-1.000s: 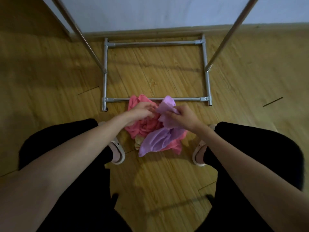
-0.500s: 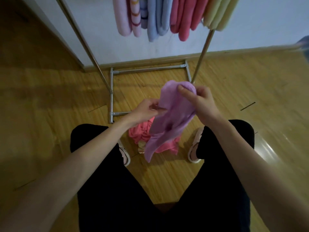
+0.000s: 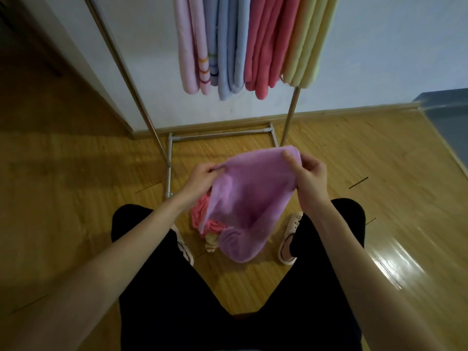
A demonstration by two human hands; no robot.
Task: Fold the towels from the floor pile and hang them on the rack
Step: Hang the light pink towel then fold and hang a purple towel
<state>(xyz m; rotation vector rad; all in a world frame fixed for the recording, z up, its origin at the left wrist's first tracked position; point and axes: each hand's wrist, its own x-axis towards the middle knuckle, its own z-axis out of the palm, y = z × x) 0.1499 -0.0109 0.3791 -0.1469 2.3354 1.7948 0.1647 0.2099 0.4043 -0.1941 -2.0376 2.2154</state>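
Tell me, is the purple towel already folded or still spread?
Spread, not neatly folded: the purple towel stretches between left hand and right hand, its lower end hanging bunched.

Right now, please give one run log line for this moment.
stage: unfolded | hands: left hand and right hand hold purple towel | pile: floor | rack: towels hanging

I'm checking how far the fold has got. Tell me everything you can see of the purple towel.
The purple towel is soft, plush-looking cloth in plain lilac. It is held up in front of the person, its top edge stretched between the left hand and the right hand, each pinching a top corner. It sags below into a rounded, doubled-over lower end, hanging over the pink towels on the floor. Whether it touches them cannot be told.
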